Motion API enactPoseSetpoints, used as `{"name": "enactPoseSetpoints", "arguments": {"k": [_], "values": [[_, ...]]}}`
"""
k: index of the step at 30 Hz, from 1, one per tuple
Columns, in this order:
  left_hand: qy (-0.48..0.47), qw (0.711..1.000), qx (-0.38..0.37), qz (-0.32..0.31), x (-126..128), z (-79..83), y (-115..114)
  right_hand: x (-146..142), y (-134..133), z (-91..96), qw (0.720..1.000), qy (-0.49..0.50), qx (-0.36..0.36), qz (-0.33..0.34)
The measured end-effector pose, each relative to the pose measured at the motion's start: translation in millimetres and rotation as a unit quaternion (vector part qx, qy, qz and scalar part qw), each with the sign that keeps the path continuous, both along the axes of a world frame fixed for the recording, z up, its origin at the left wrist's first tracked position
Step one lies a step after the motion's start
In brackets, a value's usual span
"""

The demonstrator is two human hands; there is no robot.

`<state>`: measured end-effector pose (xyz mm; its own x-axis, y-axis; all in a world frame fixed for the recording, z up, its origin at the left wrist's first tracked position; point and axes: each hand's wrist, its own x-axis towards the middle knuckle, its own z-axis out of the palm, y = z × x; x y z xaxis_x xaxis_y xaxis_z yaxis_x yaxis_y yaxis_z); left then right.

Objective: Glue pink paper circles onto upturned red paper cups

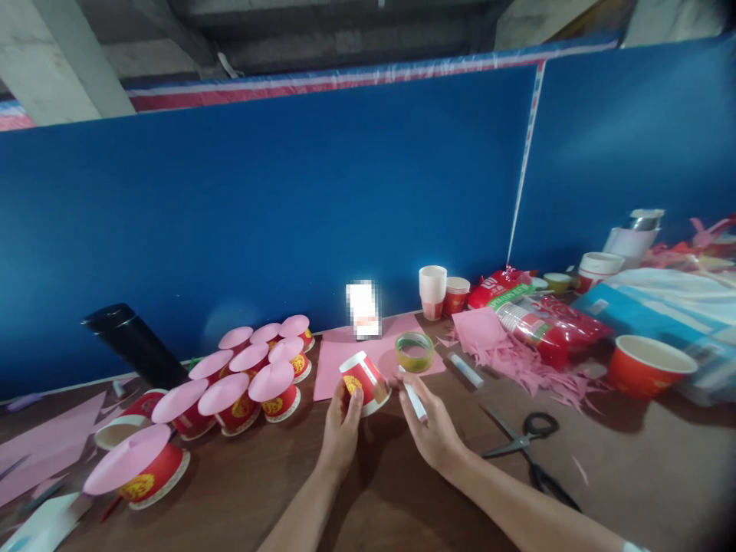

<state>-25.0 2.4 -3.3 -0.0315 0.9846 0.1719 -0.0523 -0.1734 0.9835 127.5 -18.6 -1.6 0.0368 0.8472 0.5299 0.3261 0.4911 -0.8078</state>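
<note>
My left hand [343, 425] is closed around a red and white paper cup [363, 382] with a yellow emblem. The cup is tilted, in front of a sheet of pink paper [333, 364]. My right hand [432, 429] grips a slim white marker-like stick [414, 400], its upper end close to the cup's right side. Just behind that hand lies a roll of yellowish tape [415, 353]. Open-bladed black scissors [522, 442] rest to its right. On the left, several upturned red cups wear pink paper discs [223, 393].
At far left a black flask [135, 345] leans over pink sheets [49, 448]. Stacked white cups [432, 290], shredded pink paper [517, 364], a red plastic package [552, 322] and an orange-red cup [649, 368] line the right side. A blue partition [322, 184] stands behind.
</note>
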Motion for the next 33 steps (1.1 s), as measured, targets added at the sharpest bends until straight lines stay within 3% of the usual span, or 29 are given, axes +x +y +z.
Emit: {"name": "enactPoseSetpoints", "arguments": {"k": [15,20,24,33], "values": [[0.03,0.999,0.015,-0.007,-1,0.3,-2,1,-1,2.8,1.0,-0.008,-0.008,0.004],[0.048,0.999,0.011,0.007,0,5.8,-5,3,-1,3.2,0.998,-0.051,-0.002,-0.028],[0.066,0.997,0.014,0.027,1,8.0,-5,6,-2,8.3,0.997,-0.023,0.03,-0.065],[0.136,0.991,0.016,-0.008,5,10.6,-4,10,-15,26.5,0.997,-0.024,0.071,-0.025]]}}
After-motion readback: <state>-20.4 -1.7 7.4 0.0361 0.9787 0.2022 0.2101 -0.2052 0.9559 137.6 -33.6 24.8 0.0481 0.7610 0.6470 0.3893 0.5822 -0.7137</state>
